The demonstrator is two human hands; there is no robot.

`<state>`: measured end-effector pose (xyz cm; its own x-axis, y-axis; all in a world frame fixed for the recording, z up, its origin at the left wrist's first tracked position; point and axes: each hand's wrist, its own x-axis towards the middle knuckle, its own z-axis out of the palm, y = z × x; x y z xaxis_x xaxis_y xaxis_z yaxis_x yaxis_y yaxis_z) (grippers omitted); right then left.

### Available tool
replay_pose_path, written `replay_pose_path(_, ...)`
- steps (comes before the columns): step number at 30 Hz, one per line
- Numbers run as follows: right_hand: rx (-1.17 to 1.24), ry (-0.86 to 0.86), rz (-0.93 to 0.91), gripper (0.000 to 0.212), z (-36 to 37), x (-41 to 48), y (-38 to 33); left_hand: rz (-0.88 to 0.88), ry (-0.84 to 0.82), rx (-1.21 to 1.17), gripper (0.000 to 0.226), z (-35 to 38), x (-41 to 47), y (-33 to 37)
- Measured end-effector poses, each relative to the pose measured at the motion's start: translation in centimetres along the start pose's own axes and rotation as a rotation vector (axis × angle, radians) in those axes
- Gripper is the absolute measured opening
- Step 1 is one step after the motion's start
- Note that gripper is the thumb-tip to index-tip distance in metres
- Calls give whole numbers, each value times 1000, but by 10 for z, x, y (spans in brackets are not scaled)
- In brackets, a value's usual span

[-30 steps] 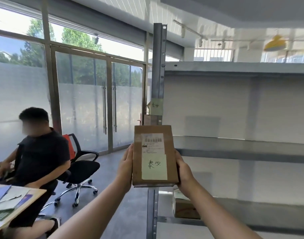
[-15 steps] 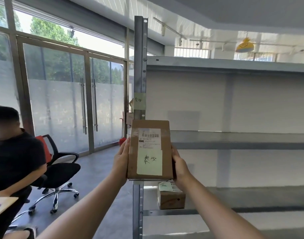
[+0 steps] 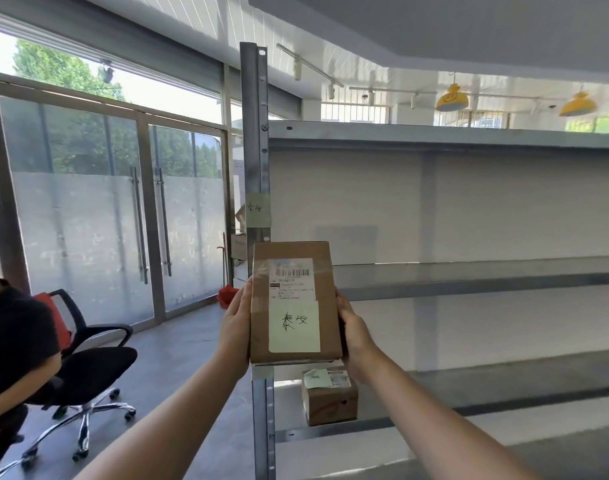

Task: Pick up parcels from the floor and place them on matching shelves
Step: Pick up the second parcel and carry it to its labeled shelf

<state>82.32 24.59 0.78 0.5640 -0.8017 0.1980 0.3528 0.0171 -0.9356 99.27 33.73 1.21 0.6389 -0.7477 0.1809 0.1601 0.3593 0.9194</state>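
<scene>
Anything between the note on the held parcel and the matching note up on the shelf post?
Head view: only the parcel's own printed shipping label and a bare stretch of the post below the post note.

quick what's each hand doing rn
Left hand: closed on the left side of the cardboard parcel.
Right hand: closed on the parcel's right side.
</scene>
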Motion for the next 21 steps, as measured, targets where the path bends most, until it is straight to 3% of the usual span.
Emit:
replay_pose_path(9,-35,49,-50,37,-20,-6,-21,15,-70,-24,38,27,3,-3)
replay_pose_path(15,-111,154,-109,42,-27,3,-37,34,3,-10,30,44,13,-3)
replay_pose_path(21,-137,177,-161,21,-32,16,-50,17,-50,-9,32,54,26,1)
